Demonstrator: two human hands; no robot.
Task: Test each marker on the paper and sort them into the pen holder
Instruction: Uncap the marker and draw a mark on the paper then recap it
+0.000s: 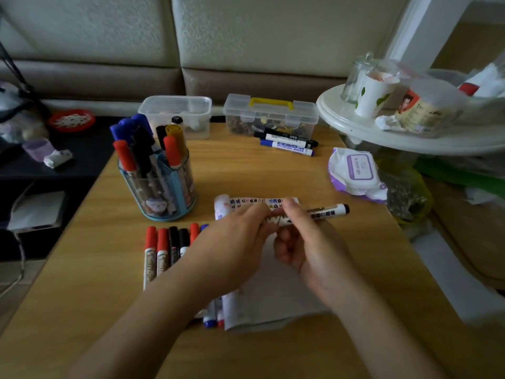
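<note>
Right hand [303, 242]: fingers clamped round a marker [326, 212], black end pointing right; left hand [235, 242]: fingertips pinch its other end; paper [273, 302] lies beneath both; loose markers [164, 250] lie in a row just left of the left hand; holder [164, 187], holding markers, stands beyond that row.

Head view looks forward and down, close over the table [246, 170].
</note>
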